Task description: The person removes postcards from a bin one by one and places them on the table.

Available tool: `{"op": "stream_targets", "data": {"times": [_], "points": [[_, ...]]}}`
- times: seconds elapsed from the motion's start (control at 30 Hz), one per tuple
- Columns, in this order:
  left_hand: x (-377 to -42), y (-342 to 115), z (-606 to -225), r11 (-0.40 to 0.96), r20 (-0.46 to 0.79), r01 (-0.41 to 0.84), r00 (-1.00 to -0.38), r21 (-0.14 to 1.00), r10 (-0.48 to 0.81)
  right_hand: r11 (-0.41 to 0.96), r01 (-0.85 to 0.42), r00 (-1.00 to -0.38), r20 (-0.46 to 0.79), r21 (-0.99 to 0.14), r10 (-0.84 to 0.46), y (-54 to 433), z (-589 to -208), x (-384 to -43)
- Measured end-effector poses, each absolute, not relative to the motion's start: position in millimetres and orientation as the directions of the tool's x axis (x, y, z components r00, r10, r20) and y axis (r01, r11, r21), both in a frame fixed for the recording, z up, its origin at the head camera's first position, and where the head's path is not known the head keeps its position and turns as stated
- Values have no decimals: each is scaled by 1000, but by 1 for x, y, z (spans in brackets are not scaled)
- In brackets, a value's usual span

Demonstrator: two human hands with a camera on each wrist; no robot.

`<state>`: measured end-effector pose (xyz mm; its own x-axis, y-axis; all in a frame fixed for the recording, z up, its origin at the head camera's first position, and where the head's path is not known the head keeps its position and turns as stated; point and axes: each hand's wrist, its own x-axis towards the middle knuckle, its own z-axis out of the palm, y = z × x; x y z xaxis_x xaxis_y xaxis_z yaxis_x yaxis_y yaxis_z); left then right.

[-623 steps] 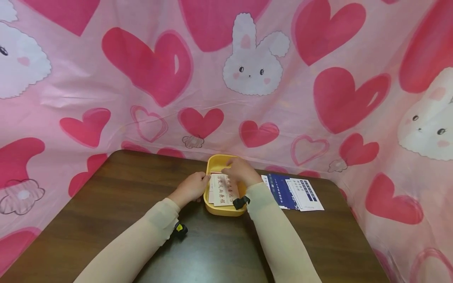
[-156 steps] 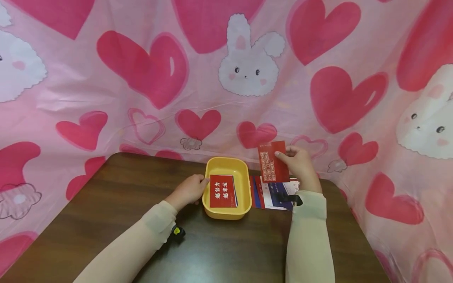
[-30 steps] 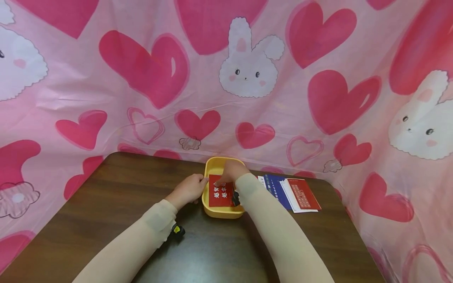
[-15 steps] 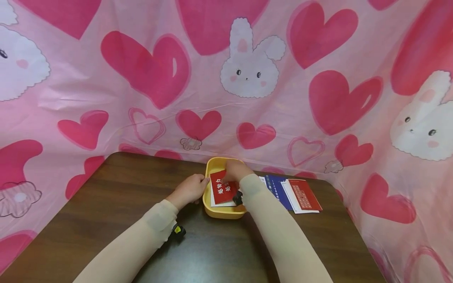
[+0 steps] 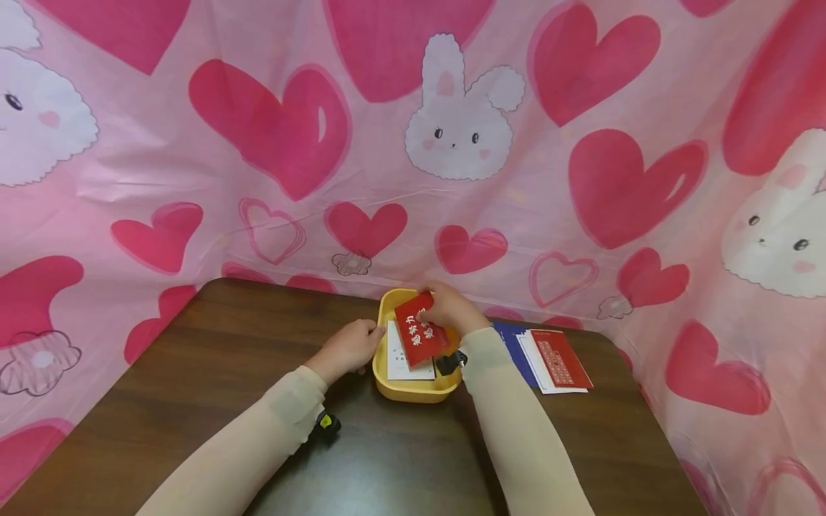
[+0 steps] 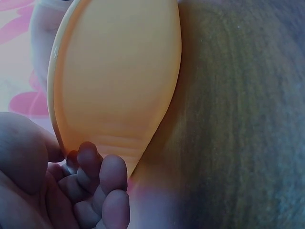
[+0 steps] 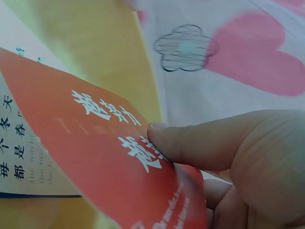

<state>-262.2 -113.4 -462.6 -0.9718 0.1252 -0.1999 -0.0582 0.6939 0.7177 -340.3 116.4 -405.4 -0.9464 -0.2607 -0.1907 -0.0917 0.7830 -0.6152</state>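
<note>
My right hand (image 5: 449,309) pinches a red card (image 5: 416,340) with white characters, thumb on its printed face, tilted over the yellow tray (image 5: 381,380). In the right wrist view the thumb presses the red card (image 7: 100,138) near its right edge, the other fingers mostly hidden behind it. Beneath it a white card (image 5: 396,362) with dark writing lies in the tray. My left hand (image 5: 351,345) grips the tray's left rim. In the left wrist view the thumb is at the rim of the tray (image 6: 114,71) and the fingers (image 6: 113,174) curl against its outer wall.
Right of the tray on the brown wooden table (image 5: 413,459) lies a fanned pile of cards: a red card (image 5: 561,358) on top, white ones and a blue card (image 5: 516,351) below. A pink curtain (image 5: 381,158) with hearts and rabbits hangs behind the table.
My right hand has lifted the red card from the tray's stack and tilted it up to the right, uncovering the white card. My left hand stays on the tray's rim.
</note>
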Motion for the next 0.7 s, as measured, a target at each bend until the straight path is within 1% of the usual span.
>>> {"op": "stream_targets", "data": {"times": [0.3,0.57,0.7], "points": [[-259,-108,-470,681,-221,-78,-967,729,125,701,-89,-960,-128,-707,-251,151,-406,-333],[-262,-112,-466,684,-203,-69,-972,726,118,580,-72,-956,-110,-811,-273,172,-396,-329],[-263,-112,-463,692,-202,-68,-973,718,114,571,-79,-959,-95,-817,-268,183,-391,-329]]}}
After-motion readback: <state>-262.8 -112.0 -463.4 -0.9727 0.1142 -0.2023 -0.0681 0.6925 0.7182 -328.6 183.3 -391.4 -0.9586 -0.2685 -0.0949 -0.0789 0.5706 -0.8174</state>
